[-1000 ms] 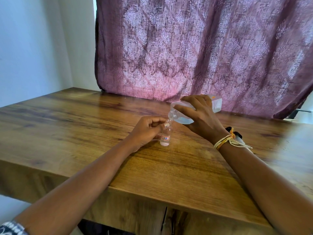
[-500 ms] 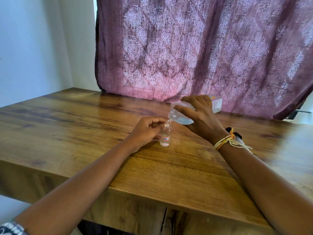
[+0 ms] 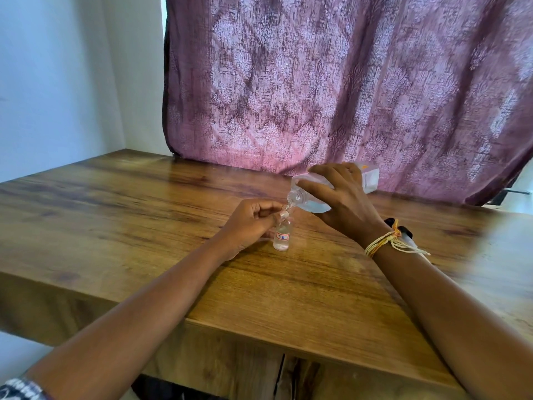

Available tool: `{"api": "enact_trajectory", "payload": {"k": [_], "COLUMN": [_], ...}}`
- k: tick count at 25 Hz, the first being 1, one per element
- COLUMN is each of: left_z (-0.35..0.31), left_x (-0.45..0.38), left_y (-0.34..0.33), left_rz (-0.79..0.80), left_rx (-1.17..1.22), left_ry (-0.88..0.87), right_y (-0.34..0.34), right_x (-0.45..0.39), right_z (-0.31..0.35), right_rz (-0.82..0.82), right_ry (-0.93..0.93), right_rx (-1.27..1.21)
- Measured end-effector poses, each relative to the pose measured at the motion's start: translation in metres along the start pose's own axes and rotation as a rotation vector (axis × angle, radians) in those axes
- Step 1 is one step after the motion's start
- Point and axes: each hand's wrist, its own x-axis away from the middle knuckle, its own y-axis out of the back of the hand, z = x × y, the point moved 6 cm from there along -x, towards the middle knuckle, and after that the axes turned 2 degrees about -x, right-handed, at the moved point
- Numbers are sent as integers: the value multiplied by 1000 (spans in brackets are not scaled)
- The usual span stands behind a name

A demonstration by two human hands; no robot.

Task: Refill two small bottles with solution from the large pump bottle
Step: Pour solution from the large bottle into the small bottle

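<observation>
A small clear bottle (image 3: pixel 282 236) with a red-edged label stands upright on the wooden table (image 3: pixel 144 215). My left hand (image 3: pixel 248 223) pinches its neck with curled fingers. My right hand (image 3: pixel 340 197) grips the large clear bottle (image 3: pixel 370 177), tipped almost level with its open mouth just above the small bottle's mouth. Clear liquid lies in the lower side of the large bottle. The pump top is off it. A second small bottle is not visible.
A black object with something pale beside it (image 3: pixel 403 233) lies on the table behind my right wrist, partly hidden. A purple patterned curtain (image 3: pixel 346 82) hangs along the table's far edge. A white wall (image 3: pixel 57 82) is at the left.
</observation>
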Motion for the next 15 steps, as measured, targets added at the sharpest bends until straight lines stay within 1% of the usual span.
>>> {"api": "enact_trajectory", "payload": {"k": [15], "left_z": [0], "left_x": [1], "left_y": [1], "left_rz": [-14], "left_rx": [-19], "left_ry": [29], "right_y": [0], "right_x": [0], "right_z": [1], "right_rz": [-10], "right_ry": [4], "right_rx": [12]}}
